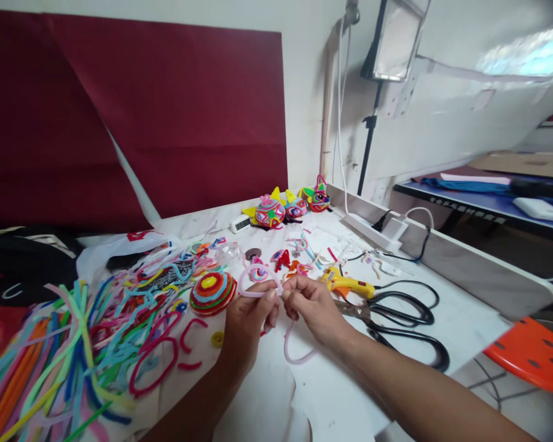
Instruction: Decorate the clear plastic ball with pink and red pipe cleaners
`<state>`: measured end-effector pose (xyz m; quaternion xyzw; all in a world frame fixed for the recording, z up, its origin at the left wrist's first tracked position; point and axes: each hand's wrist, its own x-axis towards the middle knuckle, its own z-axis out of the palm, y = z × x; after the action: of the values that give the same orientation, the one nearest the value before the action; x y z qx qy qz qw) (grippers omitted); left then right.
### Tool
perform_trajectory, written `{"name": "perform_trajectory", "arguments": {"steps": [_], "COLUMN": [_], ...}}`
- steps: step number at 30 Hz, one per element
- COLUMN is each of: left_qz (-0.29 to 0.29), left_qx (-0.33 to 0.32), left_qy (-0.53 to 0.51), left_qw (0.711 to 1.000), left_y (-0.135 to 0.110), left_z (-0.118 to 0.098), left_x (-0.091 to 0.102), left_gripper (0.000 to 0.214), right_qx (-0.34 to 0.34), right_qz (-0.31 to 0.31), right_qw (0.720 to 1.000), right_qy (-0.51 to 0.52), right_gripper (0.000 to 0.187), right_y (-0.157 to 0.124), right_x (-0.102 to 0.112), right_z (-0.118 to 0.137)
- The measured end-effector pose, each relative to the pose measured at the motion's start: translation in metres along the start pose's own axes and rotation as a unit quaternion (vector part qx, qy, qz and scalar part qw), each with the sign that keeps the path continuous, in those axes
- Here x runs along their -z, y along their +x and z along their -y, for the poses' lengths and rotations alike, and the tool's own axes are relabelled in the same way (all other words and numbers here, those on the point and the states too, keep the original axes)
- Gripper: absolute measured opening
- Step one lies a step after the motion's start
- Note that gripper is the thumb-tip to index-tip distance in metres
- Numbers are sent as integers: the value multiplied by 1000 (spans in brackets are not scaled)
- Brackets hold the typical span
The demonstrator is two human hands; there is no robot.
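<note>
Between the fingertips of both hands is a pale pink pipe cleaner (pixel 254 294), bent into a loop with a long tail curving down to the table. My left hand (pixel 246 319) pinches the loop's lower side, its fingers closed. Close beside it, my right hand (pixel 316 307) is also closed, pinching the pipe cleaner where the loop meets the tail. A round dome (pixel 213 293) striped in coloured pipe cleaner rests just left of my left hand. To the right of my right hand lie black-handled scissors (pixel 360 310) and a yellow glue gun (pixel 350 283).
Loose coloured pipe cleaners (pixel 69 362) are heaped on the left. Several decorated animal-like figures (pixel 271 213) stand at the back beside a small white digital display (pixel 240 224). A power strip (pixel 368 228) with cables runs along the right edge. An orange stool (pixel 532 356) stands at right.
</note>
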<state>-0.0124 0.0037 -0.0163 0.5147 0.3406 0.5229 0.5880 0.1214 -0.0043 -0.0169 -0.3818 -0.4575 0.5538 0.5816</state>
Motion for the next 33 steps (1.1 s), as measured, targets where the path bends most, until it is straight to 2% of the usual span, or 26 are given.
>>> {"name": "perform_trajectory", "arguments": {"steps": [7,14,33], "left_qz": [-20,-56,-51], "left_qx": [22,4,2], "left_qy": [24,28,44], "left_qw": [999,998,998], "left_y": [1,2,4], "left_z": [-5,-14,-8], "left_x": [-3,-9,-4], "left_gripper": [21,23,27], "right_qx": [-13,-22,-34], "right_qz": [15,33,34], "right_qw": [1000,999,999], "right_qy": [-9,-12,5], "right_gripper": [21,22,19], "right_y": [-1,-1,-2], "right_x": [0,-2,-3], "right_z": [-1,-2,-2]}}
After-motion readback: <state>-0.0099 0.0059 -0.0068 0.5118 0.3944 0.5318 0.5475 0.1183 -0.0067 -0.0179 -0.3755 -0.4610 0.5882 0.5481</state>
